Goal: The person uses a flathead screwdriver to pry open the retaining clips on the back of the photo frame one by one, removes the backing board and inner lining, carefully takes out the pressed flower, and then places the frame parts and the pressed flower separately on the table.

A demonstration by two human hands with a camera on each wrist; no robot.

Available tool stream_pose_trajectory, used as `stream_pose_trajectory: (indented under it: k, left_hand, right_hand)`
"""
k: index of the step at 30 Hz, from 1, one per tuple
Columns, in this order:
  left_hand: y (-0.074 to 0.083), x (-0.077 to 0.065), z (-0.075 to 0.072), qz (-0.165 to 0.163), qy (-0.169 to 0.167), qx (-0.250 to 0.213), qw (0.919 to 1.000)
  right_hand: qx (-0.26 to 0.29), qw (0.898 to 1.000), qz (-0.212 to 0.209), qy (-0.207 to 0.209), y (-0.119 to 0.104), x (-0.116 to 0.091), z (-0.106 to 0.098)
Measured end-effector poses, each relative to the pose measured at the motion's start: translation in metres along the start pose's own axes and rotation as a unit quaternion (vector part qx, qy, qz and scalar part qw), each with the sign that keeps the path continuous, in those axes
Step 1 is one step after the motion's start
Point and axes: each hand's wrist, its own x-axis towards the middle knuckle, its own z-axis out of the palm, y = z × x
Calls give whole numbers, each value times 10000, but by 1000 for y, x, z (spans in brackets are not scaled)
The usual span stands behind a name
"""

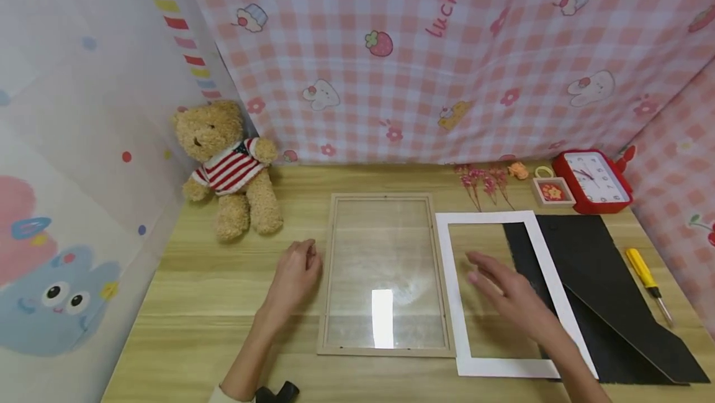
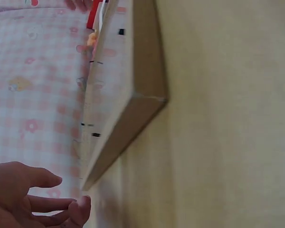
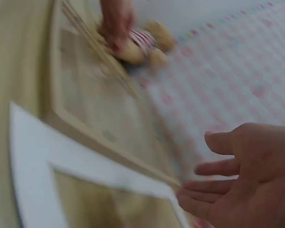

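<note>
A wooden picture frame (image 1: pixel 331 266) lies flat on the table, a clear pane (image 1: pixel 385 248) inside it catching a bright reflection. Beside its left edge rests my left hand (image 1: pixel 298 266), fingers loosely curled and holding nothing; the left wrist view shows its fingertips right at the frame's corner (image 2: pixel 149 71). To the right of the frame lies a white rectangular mat (image 1: pixel 454 291), partly over black boards (image 1: pixel 581 248). My right hand (image 1: pixel 511 294) hovers over the mat's opening with fingers extended and nothing in them. In the right wrist view that hand (image 3: pixel 256 175) overlaps the mat's corner.
A teddy bear (image 1: pixel 234 167) sits at the back left. At the back right are dried pink flowers (image 1: pixel 490 184), an orange flower (image 1: pixel 518 170), a yellow ring (image 1: pixel 544 172), a small box (image 1: pixel 553 192) and a red clock (image 1: pixel 594 179). A yellow screwdriver (image 1: pixel 642 267) lies at the right edge.
</note>
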Motion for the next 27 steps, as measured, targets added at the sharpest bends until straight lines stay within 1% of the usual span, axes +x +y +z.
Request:
stream_pose_trajectory:
  k: [2, 4, 5, 6, 7, 8, 9, 11, 13, 14, 16, 18, 20, 23, 27]
  left_hand:
    - [16, -5, -8, -129, -211, -126, 9996]
    - [34, -10, -17, -231, -391, -261, 9986]
    - [42, -12, -21, -287, -463, -321, 9980]
    - [49, -13, -24, -319, -524, -336, 9976]
    - [54, -14, -26, -346, -565, -337, 9972]
    - [59, -14, -28, -367, -606, -308, 9970]
    - [61, -14, -28, -392, -618, -296, 9969]
    - [63, -14, -27, -380, -622, -237, 9971]
    - [63, -15, -23, -315, -580, -182, 9977]
    - [63, -15, -21, -293, -538, -190, 9979]
    - [62, -18, -16, -279, -395, -314, 9983]
    - [63, -19, -12, -452, -306, -532, 9971]
    - [64, -20, -10, -669, -205, -806, 9943]
    - [65, -20, -7, -996, -110, -1190, 9878]
    - [66, -20, -5, -1066, 133, -1484, 9831]
  right_hand:
    - [238, 9996, -41, -168, 3, 5, 20]
    - [140, 9996, 95, -241, 10, 8, 38]
    - [201, 9993, 161, -279, 13, 9, 45]
    - [196, 9988, 268, -372, 10, 11, 48]
    - [260, 9985, 290, -389, 12, 11, 52]
    - [262, 9988, 216, -346, 18, 12, 57]
    - [287, 9991, 137, -277, 23, 13, 62]
    - [530, 9983, -49, -250, 22, 14, 65]
    - [494, 9983, -304, -32, 26, 14, 71]
    - [446, 9982, -386, 50, 22, 13, 73]
    - [440, 9986, -300, 56, 4, 14, 72]
    - [414, 9991, -91, -3, -11, 14, 70]
    - [472, 9985, 207, -166, -28, 16, 65]
    - [571, 9970, 444, -283, -35, 20, 62]
    - [759, 9956, 452, -300, -38, 23, 63]
